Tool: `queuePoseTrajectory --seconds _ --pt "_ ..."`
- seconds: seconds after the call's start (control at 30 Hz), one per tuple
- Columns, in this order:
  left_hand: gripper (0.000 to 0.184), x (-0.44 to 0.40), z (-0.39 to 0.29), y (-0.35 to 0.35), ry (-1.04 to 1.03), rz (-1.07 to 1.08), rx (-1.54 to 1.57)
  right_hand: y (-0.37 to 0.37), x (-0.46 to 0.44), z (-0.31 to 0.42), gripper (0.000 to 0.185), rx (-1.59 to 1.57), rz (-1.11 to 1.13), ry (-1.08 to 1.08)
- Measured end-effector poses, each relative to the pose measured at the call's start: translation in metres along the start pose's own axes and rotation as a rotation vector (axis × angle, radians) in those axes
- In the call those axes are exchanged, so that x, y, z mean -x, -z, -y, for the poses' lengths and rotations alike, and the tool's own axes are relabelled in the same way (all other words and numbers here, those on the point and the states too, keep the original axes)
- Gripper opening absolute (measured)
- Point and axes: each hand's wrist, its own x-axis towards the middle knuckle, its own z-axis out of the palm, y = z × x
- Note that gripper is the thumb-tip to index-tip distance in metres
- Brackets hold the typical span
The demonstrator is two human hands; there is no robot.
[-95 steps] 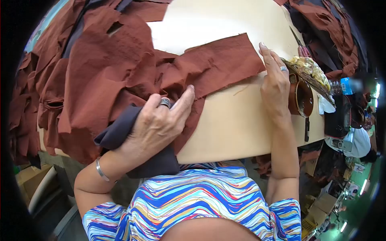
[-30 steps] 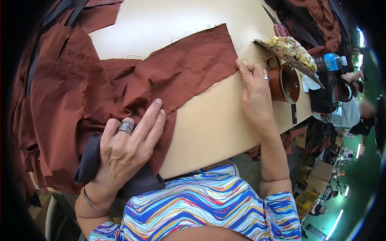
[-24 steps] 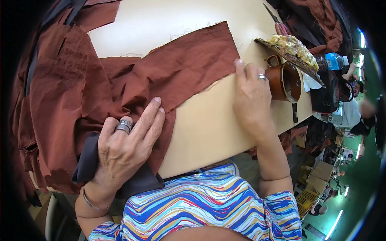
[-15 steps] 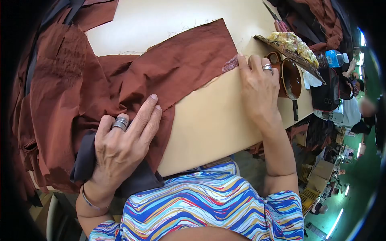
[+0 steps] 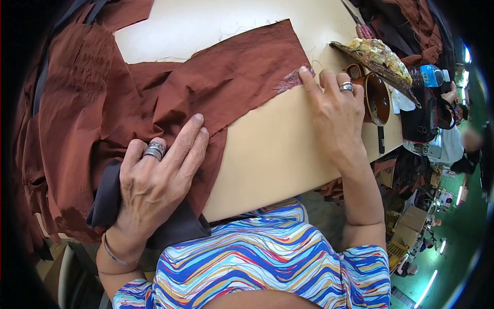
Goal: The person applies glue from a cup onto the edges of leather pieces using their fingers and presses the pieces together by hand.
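Note:
Rust-brown cloth (image 5: 242, 67) lies creased across the tabletop, its frayed strip reaching up to the right. My left hand (image 5: 159, 175) rests on the cloth with fingers stretched out, over a dark grey fabric part (image 5: 177, 226). My right hand (image 5: 337, 110) is at the strip's right corner, index fingertip extended onto it, the other fingers bent and apart. A whitish, glossy smear (image 5: 289, 82) shows on the cloth's lower edge beside that fingertip. Right of this hand stands a brown mug (image 5: 375, 98) with a pale residue inside.
A board (image 5: 378, 62) with a lumpy yellowish mass leans over the mug. Scissors (image 5: 364, 31) with wrapped handles, a water bottle (image 5: 433, 76), a black bag (image 5: 419, 121) and more brown and dark cloth (image 5: 417, 26) lie beyond. People sit in the background at right.
My right hand has moved from near the mug to the strip's corner, and the whitish smear has appeared there. The left hand stays on the cloth, which has shifted left in view.

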Motion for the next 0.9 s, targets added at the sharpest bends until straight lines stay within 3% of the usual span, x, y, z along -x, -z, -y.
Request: queuePoseTrajectory --seconds 0.13,0.23,0.33,0.53,0.7,0.8,0.9 --pt "0.038 0.000 -0.001 0.001 0.014 0.002 0.001 -0.006 0.003 -0.001 0.052 0.098 0.018 0.035" --pt "0.038 -0.001 -0.002 0.002 0.014 0.004 -0.004 0.001 0.007 0.013 0.052 -0.025 -0.058 0.121" --pt "0.034 -0.001 -0.001 0.000 0.007 -0.017 -0.013 0.004 0.008 0.021 0.060 0.000 0.046 0.046" --pt "0.027 0.000 0.001 -0.004 -0.010 -0.079 -0.030 0.022 0.012 0.044 0.056 -0.124 0.007 0.134" --pt "0.026 0.002 0.001 -0.003 -0.004 -0.110 -0.045 0.011 0.005 0.026 0.057 0.000 0.005 0.063" --pt "0.033 0.003 -0.001 0.003 0.026 -0.054 -0.017 0.006 0.005 0.029 0.052 0.019 -0.031 0.089" --pt "0.021 0.003 0.001 -0.002 0.004 -0.141 -0.040 0.011 0.005 0.037 0.057 -0.027 -0.030 0.138"
